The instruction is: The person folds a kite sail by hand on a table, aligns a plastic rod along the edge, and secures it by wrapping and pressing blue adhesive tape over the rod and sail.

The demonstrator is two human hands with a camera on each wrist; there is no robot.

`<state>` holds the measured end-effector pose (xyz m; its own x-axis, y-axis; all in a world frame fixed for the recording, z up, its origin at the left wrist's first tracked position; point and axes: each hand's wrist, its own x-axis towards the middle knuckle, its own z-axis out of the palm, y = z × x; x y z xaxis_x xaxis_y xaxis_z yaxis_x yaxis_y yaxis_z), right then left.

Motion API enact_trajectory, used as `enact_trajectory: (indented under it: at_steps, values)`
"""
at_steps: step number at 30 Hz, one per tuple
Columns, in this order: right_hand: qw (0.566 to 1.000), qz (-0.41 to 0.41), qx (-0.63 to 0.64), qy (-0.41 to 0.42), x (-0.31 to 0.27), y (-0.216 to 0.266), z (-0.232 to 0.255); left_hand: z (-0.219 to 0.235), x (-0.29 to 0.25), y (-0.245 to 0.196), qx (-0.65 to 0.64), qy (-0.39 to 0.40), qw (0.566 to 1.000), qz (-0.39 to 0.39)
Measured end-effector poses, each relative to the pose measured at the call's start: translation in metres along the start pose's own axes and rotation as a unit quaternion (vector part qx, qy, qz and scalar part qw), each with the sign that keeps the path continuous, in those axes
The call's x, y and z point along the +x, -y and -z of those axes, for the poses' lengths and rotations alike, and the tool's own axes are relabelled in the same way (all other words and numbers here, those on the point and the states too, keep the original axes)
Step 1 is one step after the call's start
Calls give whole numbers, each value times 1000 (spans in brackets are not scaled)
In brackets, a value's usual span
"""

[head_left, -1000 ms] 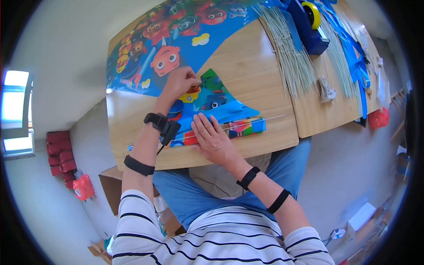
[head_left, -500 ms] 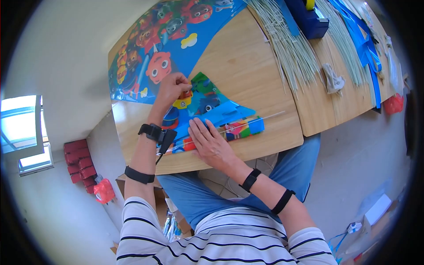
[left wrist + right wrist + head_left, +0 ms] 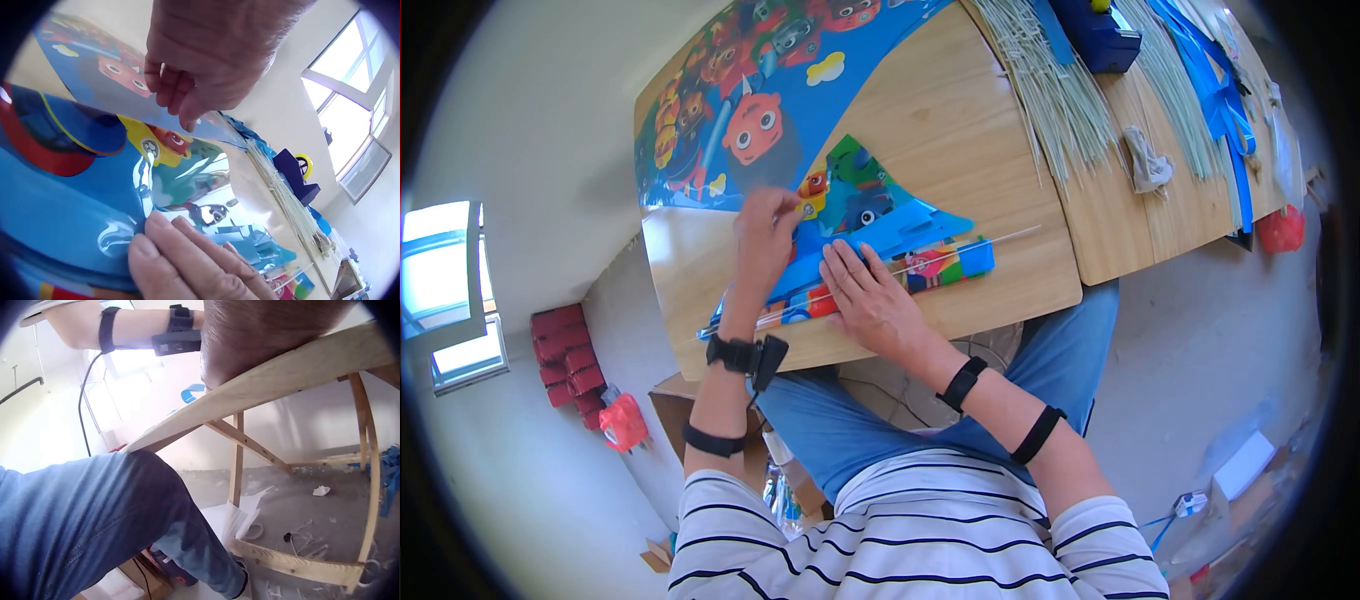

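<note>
A glossy printed plastic sheet [image 3: 860, 165] with cartoon figures lies folded near the table's front edge, a blue part over its lower strip. My right hand [image 3: 878, 308] rests flat on it, fingers straight and together. A thin pale rod [image 3: 1012, 234] runs along the lower strip, partly hidden under that hand, and sticks out at the right. Above the sheet's left side is my left hand [image 3: 762, 240], thumb and fingers bent towards each other. In the left wrist view its fingertips [image 3: 189, 125] stand over the sheet; I cannot tell whether they pinch something thin.
A larger printed sheet [image 3: 800, 120] covers the far left of the wooden table [image 3: 960, 130]. To the right lie bundles of thin pale rods [image 3: 1055, 110], a dark blue tape dispenser [image 3: 1105, 40], a crumpled white thing [image 3: 1148, 165] and blue strips [image 3: 1225, 105].
My left hand has moved down and towards me, away from the sheet's upper left edge. My right hand stays flat on the sheet. The head view has shifted a little.
</note>
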<state>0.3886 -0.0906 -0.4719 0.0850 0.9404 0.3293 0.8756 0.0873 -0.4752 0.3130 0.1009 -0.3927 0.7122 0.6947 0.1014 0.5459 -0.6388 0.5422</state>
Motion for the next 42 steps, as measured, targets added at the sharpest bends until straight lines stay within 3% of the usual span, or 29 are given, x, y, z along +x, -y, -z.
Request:
enact_trajectory:
  at_steps: [6, 9, 14, 17, 20, 26, 33, 42]
  values:
    - [1000, 2, 27, -1, 2, -1, 4, 6, -107, 20, 62, -69, 995, -26]
    - [1000, 12, 4, 5, 2, 1, 2, 6, -142, 27, 68, -135, 988, 4]
    - [999, 12, -26, 15, 5, 3, 4, 8, -159, 11, 116, -214, 969, -38]
    - [999, 19, -36, 17, 7, 5, 5, 17, -154, 15, 78, -239, 967, -33]
    - [999, 22, -42, 13, 6, 5, 7, 19, -146, 3, 130, -178, 969, -111]
    - [998, 23, -54, 16, 9, 7, 11, 1, -143, 42, 146, -73, 983, -87]
    - [997, 27, -66, 20, 9, 7, 8, 13, -149, 56, 76, -60, 992, -82]
    - [995, 28, -89, 42, 10, 8, 9, 14, -151, 70, 77, -92, 989, -91]
